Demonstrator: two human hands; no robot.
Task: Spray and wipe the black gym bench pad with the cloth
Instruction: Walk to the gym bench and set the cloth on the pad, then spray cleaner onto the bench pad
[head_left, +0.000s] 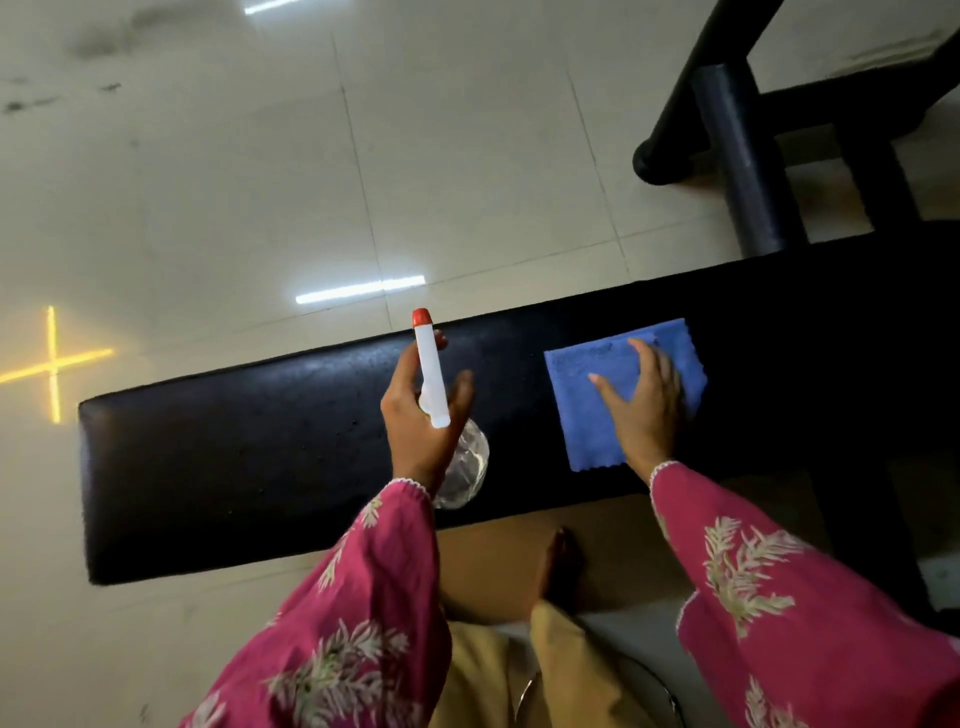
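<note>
The black gym bench pad (234, 457) runs across the view from lower left to upper right. My left hand (421, 421) holds a spray bottle (431, 374) above the pad's middle; its white head with a red nozzle points away from me, and the clear body shows under my wrist. A blue cloth (587, 410) lies flat on the pad to the right. My right hand (644, 410) presses flat on the cloth, fingers spread and pointing to the far left. Fine droplets speckle the pad near the bottle.
Pale floor tiles (208, 182) lie beyond the bench. A black metal frame with a padded roller (743, 156) stands at the upper right, joined to the bench. My foot (561, 566) rests on the floor under the pad's near edge. A yellow cross (52, 364) glows at left.
</note>
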